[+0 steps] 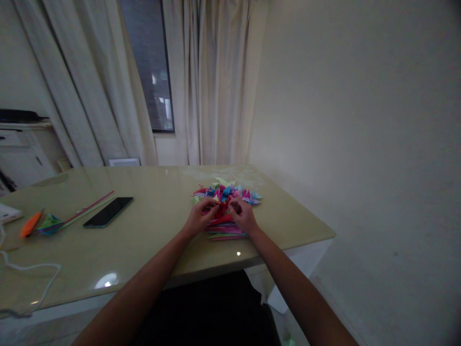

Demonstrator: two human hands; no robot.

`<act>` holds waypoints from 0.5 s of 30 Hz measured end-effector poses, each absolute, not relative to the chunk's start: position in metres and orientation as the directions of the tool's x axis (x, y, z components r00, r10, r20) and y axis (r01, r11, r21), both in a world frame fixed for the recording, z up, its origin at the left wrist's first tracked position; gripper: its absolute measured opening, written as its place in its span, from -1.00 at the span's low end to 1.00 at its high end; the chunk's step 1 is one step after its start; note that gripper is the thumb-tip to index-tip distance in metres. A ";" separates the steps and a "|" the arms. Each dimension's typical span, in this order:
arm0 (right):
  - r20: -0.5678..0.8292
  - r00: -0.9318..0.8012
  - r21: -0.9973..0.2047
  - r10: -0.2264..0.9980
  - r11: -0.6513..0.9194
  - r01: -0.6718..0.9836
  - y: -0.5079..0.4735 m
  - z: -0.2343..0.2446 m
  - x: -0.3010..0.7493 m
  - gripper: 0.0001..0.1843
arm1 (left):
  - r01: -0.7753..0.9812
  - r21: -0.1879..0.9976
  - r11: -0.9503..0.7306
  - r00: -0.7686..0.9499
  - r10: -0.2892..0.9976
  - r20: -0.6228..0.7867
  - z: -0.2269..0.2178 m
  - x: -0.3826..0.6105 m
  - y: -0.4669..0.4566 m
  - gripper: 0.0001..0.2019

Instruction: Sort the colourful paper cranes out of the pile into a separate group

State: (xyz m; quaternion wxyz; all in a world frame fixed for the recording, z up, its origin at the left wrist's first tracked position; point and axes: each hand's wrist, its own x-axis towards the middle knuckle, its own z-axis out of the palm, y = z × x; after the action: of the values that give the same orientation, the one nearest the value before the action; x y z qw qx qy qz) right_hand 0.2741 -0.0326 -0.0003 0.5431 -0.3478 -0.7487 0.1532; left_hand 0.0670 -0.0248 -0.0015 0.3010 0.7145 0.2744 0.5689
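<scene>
Both my hands meet over a red sheet of paper (224,211) on the glossy beige table (154,240). My left hand (199,216) pinches its left side and my right hand (243,215) pinches its right side, fingers closed. Under my hands lies a stack of coloured paper sheets (225,229). Just beyond my fingers sits a pile of folded paper shapes (226,192) in pink, blue, green and purple.
A black phone (108,212) lies face up to the left, with thin pink and green strips (90,208), an orange tool (30,224) and folded papers beside it. A white cable (32,274) curls at the near left. Curtains and a window stand behind.
</scene>
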 end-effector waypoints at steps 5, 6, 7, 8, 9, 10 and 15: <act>0.711 -0.177 -0.598 0.681 0.717 0.357 -0.031 -0.003 0.275 -0.80 | 0.097 0.718 -0.689 0.208 0.720 0.662 -0.001 0.066 -0.026 -0.82; 0.712 -0.180 -0.596 0.679 0.719 0.357 -0.031 -0.003 0.275 -0.80 | 0.107 0.710 -0.696 0.210 0.714 0.668 0.000 0.066 -0.026 -0.83; 0.713 -0.184 -0.593 0.677 0.721 0.357 -0.030 -0.004 0.275 -0.80 | 0.115 0.701 -0.704 0.212 0.706 0.675 0.000 0.066 -0.027 -0.83; 0.714 -0.188 -0.590 0.675 0.724 0.357 -0.030 -0.004 0.275 -0.80 | 0.123 0.690 -0.713 0.216 0.698 0.683 0.001 0.066 -0.027 -0.83; 0.715 -0.193 -0.587 0.672 0.727 0.357 -0.030 -0.004 0.275 -0.80 | 0.130 0.680 -0.722 0.220 0.689 0.690 0.002 0.065 -0.028 -0.84; 0.715 -0.198 -0.584 0.670 0.729 0.357 -0.030 -0.005 0.275 -0.80 | 0.137 0.669 -0.731 0.224 0.680 0.698 0.003 0.065 -0.029 -0.84; 0.715 -0.213 -0.576 0.666 0.733 0.360 -0.032 -0.004 0.275 -0.79 | 0.172 0.616 -0.769 0.235 0.639 0.732 0.007 0.065 -0.032 -0.86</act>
State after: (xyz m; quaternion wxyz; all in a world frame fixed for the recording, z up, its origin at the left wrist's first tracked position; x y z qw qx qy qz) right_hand 0.2748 -0.0318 -0.0038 0.5300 -0.3354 -0.7654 0.1443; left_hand 0.0649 -0.0322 0.0072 0.2097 0.7573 0.2677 0.5575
